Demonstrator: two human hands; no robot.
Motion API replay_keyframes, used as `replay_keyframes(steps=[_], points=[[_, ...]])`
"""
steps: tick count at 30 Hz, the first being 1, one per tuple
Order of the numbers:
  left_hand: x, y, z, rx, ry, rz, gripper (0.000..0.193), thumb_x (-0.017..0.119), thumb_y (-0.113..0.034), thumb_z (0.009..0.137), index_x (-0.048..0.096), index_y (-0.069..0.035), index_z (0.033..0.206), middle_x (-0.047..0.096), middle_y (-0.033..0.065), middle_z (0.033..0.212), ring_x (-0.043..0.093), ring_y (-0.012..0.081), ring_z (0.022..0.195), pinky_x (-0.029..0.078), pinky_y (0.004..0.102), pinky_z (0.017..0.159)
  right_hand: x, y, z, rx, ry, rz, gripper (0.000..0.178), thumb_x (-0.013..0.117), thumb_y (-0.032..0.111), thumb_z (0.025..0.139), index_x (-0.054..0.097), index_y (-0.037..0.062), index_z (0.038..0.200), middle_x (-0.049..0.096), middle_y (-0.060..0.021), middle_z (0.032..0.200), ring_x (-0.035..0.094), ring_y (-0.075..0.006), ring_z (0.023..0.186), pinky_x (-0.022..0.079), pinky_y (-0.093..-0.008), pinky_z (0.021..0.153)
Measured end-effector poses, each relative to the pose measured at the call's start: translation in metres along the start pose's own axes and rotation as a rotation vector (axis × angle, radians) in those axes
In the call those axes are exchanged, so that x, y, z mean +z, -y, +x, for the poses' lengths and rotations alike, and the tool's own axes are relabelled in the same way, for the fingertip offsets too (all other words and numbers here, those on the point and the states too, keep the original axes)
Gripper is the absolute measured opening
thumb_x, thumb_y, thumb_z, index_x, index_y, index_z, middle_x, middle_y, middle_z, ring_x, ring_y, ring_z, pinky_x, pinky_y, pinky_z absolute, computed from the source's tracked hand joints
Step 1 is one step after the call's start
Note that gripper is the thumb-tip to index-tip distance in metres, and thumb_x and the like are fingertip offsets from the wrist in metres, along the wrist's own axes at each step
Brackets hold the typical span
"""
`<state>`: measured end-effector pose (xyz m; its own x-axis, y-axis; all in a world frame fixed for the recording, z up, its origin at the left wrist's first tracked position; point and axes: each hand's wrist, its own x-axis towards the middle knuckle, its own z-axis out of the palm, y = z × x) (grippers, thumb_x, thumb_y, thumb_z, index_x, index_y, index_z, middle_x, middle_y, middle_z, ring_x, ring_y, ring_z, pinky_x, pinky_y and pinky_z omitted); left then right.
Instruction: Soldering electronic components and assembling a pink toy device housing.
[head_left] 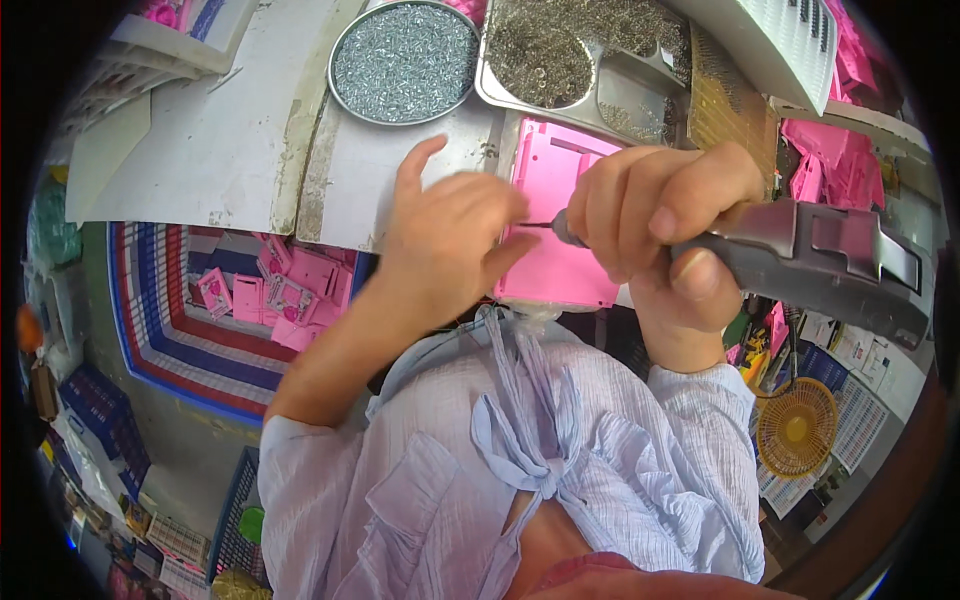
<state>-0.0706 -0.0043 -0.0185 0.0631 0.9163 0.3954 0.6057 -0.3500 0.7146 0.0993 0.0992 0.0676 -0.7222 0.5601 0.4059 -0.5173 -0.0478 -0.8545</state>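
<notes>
My right hand (665, 225) is wrapped round a grey and black power screwdriver (820, 265), which lies level with its thin bit pointing left. Beneath both hands is a flat pink plastic panel (560, 275), with slots near its far end. Thumb and fingers of my left hand (445, 230) are bent together around the bit's tip, over the panel's left edge; one finger sticks up. Whatever that hand pinches is too small and hidden to make out.
Beyond the panel stand a round metal tray (398, 122) of small silvery pieces and a steel tray (640, 92) of tiny brass-coloured parts. At left, a striped basket (150, 310) holds pink pieces. More pink parts (835, 165) and a yellow basket (797, 425) are at right.
</notes>
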Motion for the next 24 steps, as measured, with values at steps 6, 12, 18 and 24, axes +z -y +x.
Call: replay_keyframes(steps=[6,12,18,24], points=[[-0.047,0.079,0.051,-0.011,-0.228,0.719,0.020,0.081,-0.024,0.080,0.075,-0.009,0.093,0.070,0.0075,0.109,0.062,0.0277,0.105,0.040,0.0450,0.098,0.009,-0.002,-0.009,0.091,0.005,-0.049,0.020,0.069,0.010,0.095,0.052,0.0027,0.101,0.057,-0.0074,0.072,0.054,-0.0158,0.063,0.045,-0.0317,0.057],[-0.043,0.070,0.056,-0.074,-0.213,0.547,0.012,0.079,-0.021,0.079,0.078,-0.011,0.085,0.068,0.0057,0.099,0.060,0.0260,0.105,0.038,0.0491,0.097,0.030,-0.010,-0.018,0.195,-0.083,-0.211,0.020,0.072,0.015,0.092,0.054,0.0063,0.095,0.049,-0.0018,0.061,0.049,-0.0156,0.053,0.041,-0.0331,0.051],[-0.043,0.081,0.049,-0.104,-0.150,0.545,0.015,0.077,-0.023,0.085,0.075,-0.008,0.090,0.068,0.0075,0.088,0.063,0.0277,0.090,0.043,0.0457,0.090,0.029,-0.031,-0.023,0.004,0.062,-0.372,0.012,0.063,-0.006,0.084,0.054,0.0011,0.088,0.056,-0.0082,0.062,0.053,-0.0186,0.050,0.044,-0.0325,0.046],[-0.035,0.051,0.019,0.132,-0.039,0.281,0.014,0.078,-0.025,0.084,0.069,-0.013,0.084,0.067,0.0004,0.083,0.062,0.0232,0.087,0.040,0.0451,0.088,0.021,-0.029,-0.020,0.020,0.099,-0.361,0.013,0.067,0.001,0.088,0.055,0.0035,0.091,0.056,-0.0054,0.062,0.053,-0.0178,0.050,0.043,-0.0329,0.046]])
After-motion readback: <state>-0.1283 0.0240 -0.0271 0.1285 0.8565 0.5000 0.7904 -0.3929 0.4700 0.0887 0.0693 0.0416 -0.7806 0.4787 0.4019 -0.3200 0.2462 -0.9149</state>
